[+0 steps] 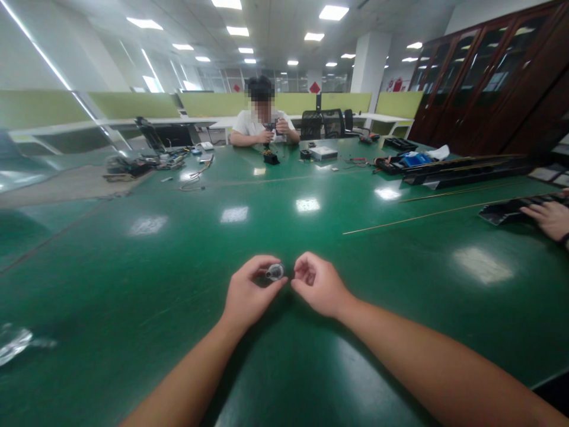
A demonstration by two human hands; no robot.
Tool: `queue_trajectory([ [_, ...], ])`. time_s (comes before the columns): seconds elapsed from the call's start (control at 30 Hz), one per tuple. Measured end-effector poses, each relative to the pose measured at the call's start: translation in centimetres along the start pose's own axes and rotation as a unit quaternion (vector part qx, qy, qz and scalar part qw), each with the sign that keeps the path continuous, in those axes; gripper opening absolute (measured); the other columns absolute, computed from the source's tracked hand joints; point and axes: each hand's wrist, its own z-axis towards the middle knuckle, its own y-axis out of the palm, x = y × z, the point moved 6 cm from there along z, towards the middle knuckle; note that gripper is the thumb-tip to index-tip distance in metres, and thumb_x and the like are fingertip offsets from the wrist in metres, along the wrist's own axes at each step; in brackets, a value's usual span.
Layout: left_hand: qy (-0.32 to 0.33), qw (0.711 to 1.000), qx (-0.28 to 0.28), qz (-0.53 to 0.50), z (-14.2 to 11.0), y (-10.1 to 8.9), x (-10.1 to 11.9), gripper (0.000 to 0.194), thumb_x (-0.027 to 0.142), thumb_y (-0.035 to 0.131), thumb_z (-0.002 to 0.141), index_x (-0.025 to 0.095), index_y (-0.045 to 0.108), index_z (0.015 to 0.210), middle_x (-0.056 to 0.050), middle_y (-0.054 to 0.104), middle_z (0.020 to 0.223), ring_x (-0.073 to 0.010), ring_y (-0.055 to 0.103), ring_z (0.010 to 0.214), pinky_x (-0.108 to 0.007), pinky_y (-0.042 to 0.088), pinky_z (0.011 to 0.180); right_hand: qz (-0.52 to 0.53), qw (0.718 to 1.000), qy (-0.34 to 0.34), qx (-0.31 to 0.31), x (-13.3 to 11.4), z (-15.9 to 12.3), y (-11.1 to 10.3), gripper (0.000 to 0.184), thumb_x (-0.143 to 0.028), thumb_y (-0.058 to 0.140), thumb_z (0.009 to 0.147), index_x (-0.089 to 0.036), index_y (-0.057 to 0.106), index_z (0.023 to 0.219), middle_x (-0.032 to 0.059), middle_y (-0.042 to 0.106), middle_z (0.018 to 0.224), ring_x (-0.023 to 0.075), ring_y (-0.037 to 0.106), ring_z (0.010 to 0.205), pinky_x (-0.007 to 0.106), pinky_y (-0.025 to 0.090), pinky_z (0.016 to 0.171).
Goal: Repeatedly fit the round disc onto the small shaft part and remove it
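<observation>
while the left hand [244,292] pinches a clear piece [276,272] at its fingertips [283,281], the right hand [320,287] curls half-open

Tabletop [195,219] open beyond left hand [244,295]; rod [413,220] forward-right.

Over the near middle of the tabletop [186,237], a small round part [276,272] sits in the grip of the left hand [244,293], just left of the right hand [326,289]. On the right, a thin rod [400,222] lies near a channel piece [500,213] under another person's hand [553,219]. Parts [171,159] lie far left, a box [324,153] far centre, right of a seated co-worker [242,126].
</observation>
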Motion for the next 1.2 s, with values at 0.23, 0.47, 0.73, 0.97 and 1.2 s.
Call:
queue_trajectory([
  [0.23, 0.017, 1.0, -0.007, -0.008, 0.0, 0.1, -0.3, 0.023, 0.027, 0.074, 0.077, 0.02, 0.069, 0.098, -0.004, 0.068, 0.1, -0.0179, 0.065, 0.091, -0.029, 0.055, 0.082, -0.019, 0.999, -0.003, 0.031, 0.8, 0.2, -0.3, 0.023, -0.012, 0.059, 0.075, -0.021, 0.056, 0.095, -0.0021, 0.063, 0.081, 0.0111, 0.058, 0.064, 0.023, 0.046, 0.061],
  [0.47, 0.029, 0.999, -0.022, 0.012, 0.1, 0.3, 0.0, 0.022, 0.03, 0.073, 0.078, 0.022, 0.072, 0.098, -0.005, 0.067, 0.099, -0.0197, 0.064, 0.092, -0.031, 0.053, 0.08, -0.015, 1.0, 0.003, 0.024, 0.9, 0.2, -0.2, 0.025, -0.011, 0.06, 0.074, -0.02, 0.057, 0.097, -0.0014, 0.064, 0.082, 0.0108, 0.059, 0.065, 0.023, 0.046, 0.061],
  [0.73, 0.027, 0.998, -0.033, 0.048, 0.2, 0.2, -0.1, 0.027, 0.032, 0.074, 0.077, 0.025, 0.074, 0.103, -0.006, 0.066, 0.1, -0.0212, 0.064, 0.092, -0.034, 0.051, 0.084, -0.004, 1.0, 0.01, 0.017, 1.0, 0.3, -0.2, 0.028, -0.012, 0.06, 0.075, -0.021, 0.056, 0.101, -0.0012, 0.065, 0.082, 0.0114, 0.059, 0.065, 0.023, 0.047, 0.061],
  [0.97, 0.054, 0.996, -0.046, 0.051, 0.1, 0.2, 0.1, 0.029, 0.031, 0.071, 0.081, 0.025, 0.072, 0.109, -0.006, 0.069, 0.105, -0.0213, 0.064, 0.096, -0.033, 0.051, 0.086, -0.009, 1.0, 0.023, 0.002, 1.0, 0.1, -0.1, 0.033, -0.013, 0.062, 0.074, -0.022, 0.055, 0.106, -0.0024, 0.064, 0.079, 0.0113, 0.058, 0.063, 0.022, 0.046, 0.059],
  [1.2, 0.02, 0.999, -0.037, 0.023, 0.0, 0.2, -0.4, 0.034, 0.037, 0.073, 0.08, 0.022, 0.07, 0.111, -0.006, 0.071, 0.106, -0.0221, 0.066, 0.095, -0.034, 0.052, 0.087, -0.015, 1.0, 0.026, 0.008, 1.2, 0.2, 0.0, 0.033, -0.014, 0.062, 0.075, -0.022, 0.056, 0.106, -0.002, 0.065, 0.081, 0.0113, 0.058, 0.063, 0.023, 0.046, 0.06],
])
